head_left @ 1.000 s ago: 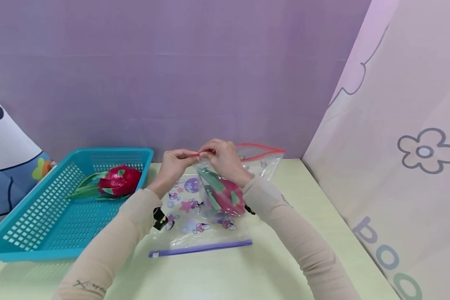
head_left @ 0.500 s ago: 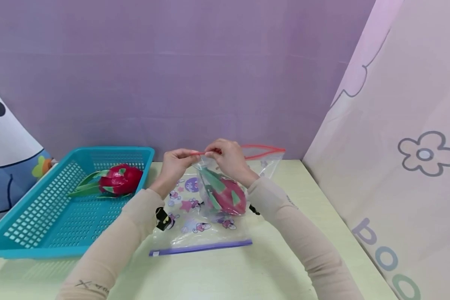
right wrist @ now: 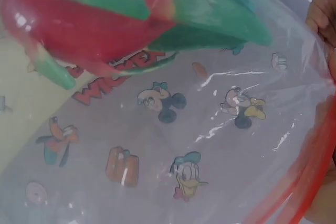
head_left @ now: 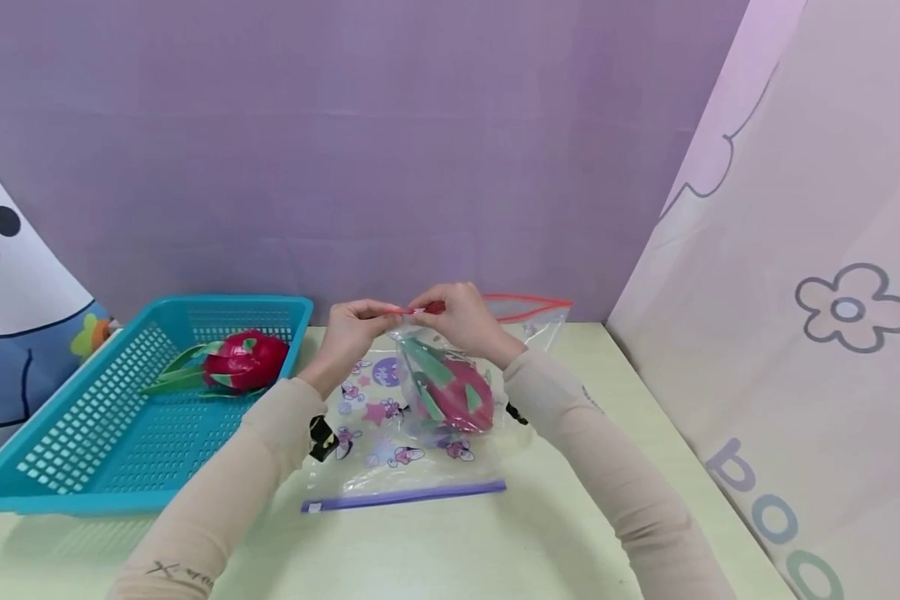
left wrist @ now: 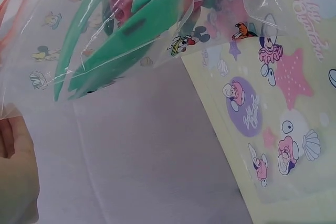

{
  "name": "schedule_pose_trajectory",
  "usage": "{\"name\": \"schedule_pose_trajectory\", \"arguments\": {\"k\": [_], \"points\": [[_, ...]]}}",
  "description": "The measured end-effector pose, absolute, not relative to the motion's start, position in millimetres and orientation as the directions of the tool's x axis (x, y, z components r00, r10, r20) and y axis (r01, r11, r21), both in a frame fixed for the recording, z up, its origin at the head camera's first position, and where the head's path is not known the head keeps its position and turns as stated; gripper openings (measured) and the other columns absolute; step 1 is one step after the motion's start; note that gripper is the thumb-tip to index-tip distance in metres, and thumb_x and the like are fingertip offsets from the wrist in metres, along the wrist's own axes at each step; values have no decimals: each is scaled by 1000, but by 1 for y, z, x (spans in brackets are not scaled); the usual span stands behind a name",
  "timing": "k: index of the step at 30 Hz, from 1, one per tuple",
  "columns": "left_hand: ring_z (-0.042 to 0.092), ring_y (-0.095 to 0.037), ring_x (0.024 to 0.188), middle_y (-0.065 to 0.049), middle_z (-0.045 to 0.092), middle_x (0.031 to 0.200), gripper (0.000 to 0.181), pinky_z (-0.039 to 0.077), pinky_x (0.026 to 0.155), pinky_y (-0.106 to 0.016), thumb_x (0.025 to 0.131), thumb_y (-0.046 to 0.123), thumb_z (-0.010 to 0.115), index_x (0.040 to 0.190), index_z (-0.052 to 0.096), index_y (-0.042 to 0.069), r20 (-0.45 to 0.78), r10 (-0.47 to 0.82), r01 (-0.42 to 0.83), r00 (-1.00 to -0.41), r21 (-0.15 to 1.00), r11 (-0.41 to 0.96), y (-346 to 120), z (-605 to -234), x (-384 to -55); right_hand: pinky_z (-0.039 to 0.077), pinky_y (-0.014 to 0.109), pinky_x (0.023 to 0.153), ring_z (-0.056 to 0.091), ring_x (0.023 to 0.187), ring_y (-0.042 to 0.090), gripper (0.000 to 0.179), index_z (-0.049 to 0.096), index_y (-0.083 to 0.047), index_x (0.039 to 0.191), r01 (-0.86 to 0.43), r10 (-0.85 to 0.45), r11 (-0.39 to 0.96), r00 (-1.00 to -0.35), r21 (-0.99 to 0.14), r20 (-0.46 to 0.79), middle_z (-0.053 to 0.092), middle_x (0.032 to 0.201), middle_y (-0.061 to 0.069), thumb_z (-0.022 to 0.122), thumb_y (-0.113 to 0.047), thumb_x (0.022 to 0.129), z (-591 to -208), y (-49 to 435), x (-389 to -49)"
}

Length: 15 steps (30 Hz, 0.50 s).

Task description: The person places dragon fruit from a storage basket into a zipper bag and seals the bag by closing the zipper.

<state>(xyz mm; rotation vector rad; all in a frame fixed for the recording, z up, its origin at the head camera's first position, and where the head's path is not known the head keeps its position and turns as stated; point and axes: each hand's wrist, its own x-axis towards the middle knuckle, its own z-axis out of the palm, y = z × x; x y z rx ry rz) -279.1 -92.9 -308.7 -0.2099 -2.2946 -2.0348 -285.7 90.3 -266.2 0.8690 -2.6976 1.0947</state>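
Observation:
In the head view a clear zip bag (head_left: 540, 327) with a red zip strip is held up by its top edge. Inside it hangs a dragon fruit (head_left: 465, 398), pink-red with green leaf tips, also close up in the right wrist view. My left hand (head_left: 351, 337) pinches the left end of the red strip between thumb and fingertips. Just to its right, my right hand (head_left: 465, 321) pinches the same strip, at a small whitish slider (head_left: 418, 311). Right of that hand the bag's mouth gapes. Cartoon figures (right wrist: 186, 174) are printed on the plastic.
A second clear printed bag (head_left: 360, 471) with a purple zip strip lies flat on the table (head_left: 420, 558) beneath. At left stands a blue-green basket (head_left: 67, 504) holding another dragon fruit (head_left: 246, 362). A purple backdrop (head_left: 420, 150) rises behind, a pale printed panel (head_left: 795, 217) at right.
My right hand has slid a little to the right along the red strip, widening the gap between the hands. The left hand has kept its pinch at the strip's end.

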Motion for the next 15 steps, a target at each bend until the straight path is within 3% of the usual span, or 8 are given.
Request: {"name": "schedule_pose_trajectory", "arguments": {"k": [4, 8, 15], "points": [[60, -19, 95, -5, 66, 100, 24, 49, 89, -37, 84, 21, 66, 102, 68, 5, 149, 96, 164, -984, 971, 176, -94, -307, -280, 52, 21, 64, 60, 77, 9, 17, 72, -13, 98, -548, -458, 579, -831, -604, 316, 69, 95, 1, 67, -21, 84, -268, 91, -289], [60, -24, 92, -10, 66, 100, 23, 52, 78, -29, 85, 22, 66, 101, 67, 5, 195, 154, 234, -969, 924, 302, -97, -301, -279, 50, 21, 59, 59, 72, 10, 16, 72, -12, 95, -552, -450, 584, -830, -595, 330, 69, 90, 1, 67, -22, 84, -268, 89, -290], [60, -25, 89, -9, 67, 97, 22, 52, 71, -27, 84, 24, 67, 99, 68, 8, 245, 162, 291, -956, 862, 415, -98, -289, -273, 50, 21, 60, 58, 72, 10, 15, 73, -13, 95, -575, -481, 603, -815, -553, 323, 68, 89, 0, 67, -20, 84, -263, 87, -292]]}}
